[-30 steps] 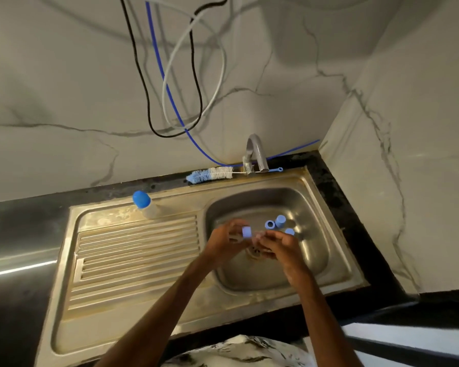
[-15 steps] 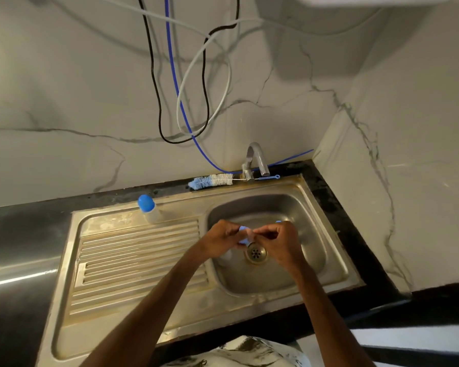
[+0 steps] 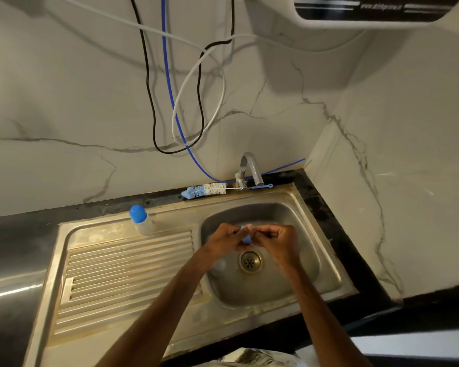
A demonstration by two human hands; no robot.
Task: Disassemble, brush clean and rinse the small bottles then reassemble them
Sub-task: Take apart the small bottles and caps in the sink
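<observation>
My left hand (image 3: 224, 243) and my right hand (image 3: 280, 245) meet over the sink basin (image 3: 322, 263), knuckles up, the fingers of both curled in tight. Between the two sets of fingertips I pinch a small blue piece (image 3: 247, 238). The left thumb and forefinger close on it from one side and the right ones from the other, so the hands nearly touch around it. My fingers hide most of it, and I cannot tell whether it is a cap or some other part of a bottle.

Just below my fingertips, toward my body, the round drain (image 3: 250, 261) sits in the basin floor, apart from both hands. Under my left wrist lies a pale, glassy shape (image 3: 219, 265), too blurred to name.

Well off to the left of my left fingers, at the far corner of the ribbed drainboard (image 3: 130, 274), a capped bottle (image 3: 143, 225) stands upright. Its body is clear and its blue cap (image 3: 138, 214) is on.

Beyond my fingers, on the back rim of the sink, the bottle brush (image 3: 204, 189) lies flat. Its blue-and-white bristles point left and its thin handle runs right, past the base of the tap (image 3: 245, 168). The tap's spout arches toward me and ends short of my hands. Higher up, black, white and blue cables (image 3: 170, 102) hang in loops against the marble wall.
</observation>
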